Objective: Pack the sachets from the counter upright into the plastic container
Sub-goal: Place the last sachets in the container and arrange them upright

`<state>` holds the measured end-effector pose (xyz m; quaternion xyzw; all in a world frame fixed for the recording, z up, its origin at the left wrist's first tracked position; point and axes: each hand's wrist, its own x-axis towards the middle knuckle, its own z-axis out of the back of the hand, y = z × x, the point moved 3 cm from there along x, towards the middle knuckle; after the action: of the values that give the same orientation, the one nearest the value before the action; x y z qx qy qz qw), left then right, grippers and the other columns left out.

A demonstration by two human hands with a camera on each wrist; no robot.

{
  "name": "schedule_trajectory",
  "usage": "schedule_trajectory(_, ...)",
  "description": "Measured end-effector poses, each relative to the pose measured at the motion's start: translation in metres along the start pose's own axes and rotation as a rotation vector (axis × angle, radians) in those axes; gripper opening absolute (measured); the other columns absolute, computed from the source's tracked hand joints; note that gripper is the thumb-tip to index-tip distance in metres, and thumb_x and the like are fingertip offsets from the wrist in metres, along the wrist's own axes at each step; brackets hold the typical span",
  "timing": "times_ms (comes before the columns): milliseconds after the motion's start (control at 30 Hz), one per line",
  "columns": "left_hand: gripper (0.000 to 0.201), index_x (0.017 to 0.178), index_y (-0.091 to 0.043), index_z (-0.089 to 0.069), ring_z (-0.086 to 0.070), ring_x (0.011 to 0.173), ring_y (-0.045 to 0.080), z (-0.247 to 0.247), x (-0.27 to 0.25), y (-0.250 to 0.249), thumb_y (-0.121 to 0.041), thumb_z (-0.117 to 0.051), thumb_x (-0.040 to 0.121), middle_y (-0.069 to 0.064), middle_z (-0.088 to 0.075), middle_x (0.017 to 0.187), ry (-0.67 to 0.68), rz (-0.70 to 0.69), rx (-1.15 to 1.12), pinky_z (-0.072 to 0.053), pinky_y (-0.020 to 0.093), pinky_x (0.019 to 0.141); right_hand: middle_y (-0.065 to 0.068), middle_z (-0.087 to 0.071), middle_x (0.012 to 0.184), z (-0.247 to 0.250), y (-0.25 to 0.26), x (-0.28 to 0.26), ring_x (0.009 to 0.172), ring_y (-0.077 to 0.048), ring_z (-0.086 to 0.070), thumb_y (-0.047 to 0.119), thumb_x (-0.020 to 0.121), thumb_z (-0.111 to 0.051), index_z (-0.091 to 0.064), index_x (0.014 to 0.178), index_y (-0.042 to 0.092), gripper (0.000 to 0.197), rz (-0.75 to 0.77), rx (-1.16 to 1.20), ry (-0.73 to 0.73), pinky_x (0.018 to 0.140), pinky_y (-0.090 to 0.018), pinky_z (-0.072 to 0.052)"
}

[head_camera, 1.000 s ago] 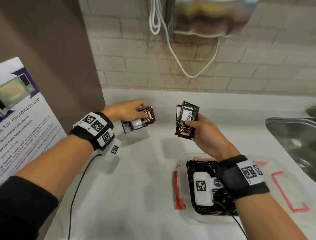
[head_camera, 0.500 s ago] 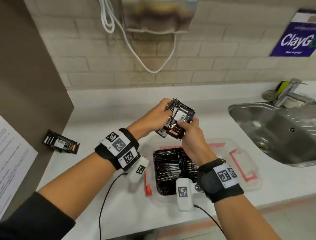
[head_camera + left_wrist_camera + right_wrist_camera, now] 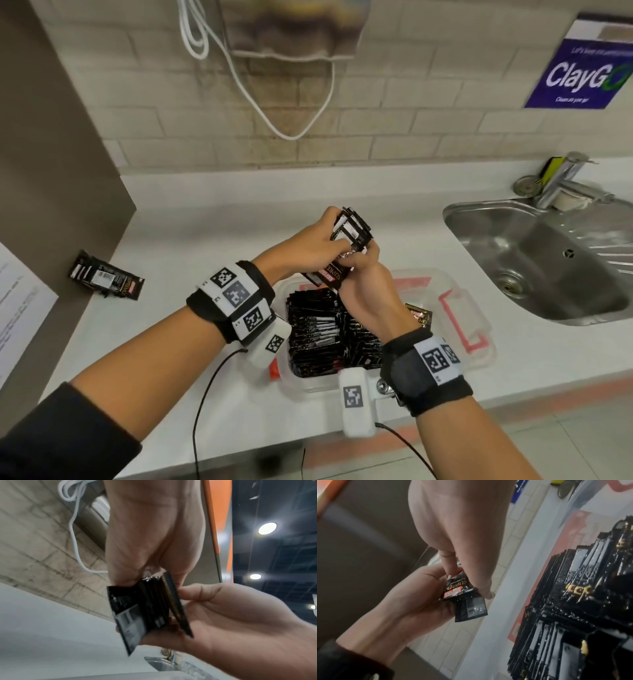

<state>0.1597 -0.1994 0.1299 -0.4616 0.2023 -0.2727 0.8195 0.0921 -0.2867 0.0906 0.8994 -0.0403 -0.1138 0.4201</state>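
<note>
So both hands are bunched together in the middle of the head view, holding one little stack of black sachets (image 3: 346,246) up above the plastic container (image 3: 479,318). Left hand (image 3: 308,246) has its fingers curled round the upper part of the stack, right hand (image 3: 363,277) pinches the lower end, where you can read part of a gold "SUPRE..." and a red logo. From the left wrist view the stack (image 3: 149,608) is fanned out a bit, several packs edge-on, thumb of the other hand pressed on the side.

Below the hands, lower centre of the frame, the container sits on the white worktop (image 3: 191,246) and it's already stuffed with rows of the same black sachets (image 3: 315,335) standing on edge. Its lid with red clips lies under it, sticking out to the right.

Over at the left edge of the frame, a few more loose sachets (image 3: 106,279) lie flat on the worktop, close to the brown panel. Right side of the frame is a steel sink (image 3: 548,260) with a tap (image 3: 561,181) behind it, and a blue "ClayGo" sign (image 3: 582,68) on the tiled wall, upper right.
</note>
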Motion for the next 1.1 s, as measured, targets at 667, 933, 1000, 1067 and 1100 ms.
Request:
schedule_trajectory(667, 0.049, 0.148, -0.017, -0.035, -0.046, 0.125, 0.023, -0.033, -0.005, 0.044, -0.013, -0.050, 0.101, 0.010, -0.052, 0.138, 0.231, -0.120, 0.601, -0.042, 0.042, 0.103, 0.000, -0.022, 0.165, 0.068, -0.020, -0.016, 0.150, -0.012, -0.023, 0.025, 0.108, -0.039, -0.008, 0.161, 0.021, 0.061, 0.159, -1.120, 0.053, 0.121, -0.027, -0.020)
schedule_trajectory(933, 0.072, 0.155, -0.017, -0.025, -0.045, 0.131, 0.017, -0.025, -0.009, 0.062, -0.027, -0.063, 0.094, 0.004, -0.043, 0.147, 0.155, -0.105, 0.535, -0.039, 0.026, 0.107, -0.002, -0.002, 0.169, 0.069, -0.040, -0.017, 0.154, -0.020, 0.015, 0.023, 0.105, -0.040, 0.005, 0.161, 0.024, 0.071, 0.189, -1.307, 0.109, 0.125, -0.041, 0.000)
schedule_trajectory(1000, 0.082, 0.158, -0.021, -0.017, -0.056, 0.119, 0.016, -0.020, -0.011, 0.065, -0.032, -0.066, 0.093, 0.004, -0.048, 0.146, 0.159, -0.058, 0.516, -0.048, 0.030, 0.101, -0.007, -0.003, 0.169, 0.070, -0.041, -0.017, 0.154, -0.023, 0.014, 0.025, 0.104, -0.042, 0.001, 0.161, 0.023, 0.071, 0.206, -1.334, 0.082, 0.125, -0.041, 0.003)
schedule_trajectory(1067, 0.080, 0.156, -0.022, -0.024, -0.055, 0.117, 0.017, -0.016, -0.013, 0.066, -0.038, -0.068, 0.091, 0.003, -0.052, 0.142, 0.157, -0.052, 0.580, -0.048, 0.033, 0.099, -0.006, -0.008, 0.168, 0.070, -0.042, -0.017, 0.155, -0.022, 0.010, 0.026, 0.104, -0.043, -0.001, 0.161, 0.020, 0.071, 0.265, -1.366, 0.085, 0.125, -0.038, 0.006)
schedule_trajectory(1100, 0.075, 0.153, -0.021, -0.031, -0.054, 0.119, 0.017, -0.014, -0.013, 0.067, -0.040, -0.068, 0.091, 0.002, -0.054, 0.139, 0.163, -0.056, 0.621, -0.046, 0.034, 0.100, -0.004, -0.011, 0.168, 0.069, -0.042, -0.017, 0.155, -0.020, 0.007, 0.026, 0.104, -0.043, -0.002, 0.161, 0.020, 0.071, 0.298, -1.385, 0.097, 0.124, -0.036, 0.009)
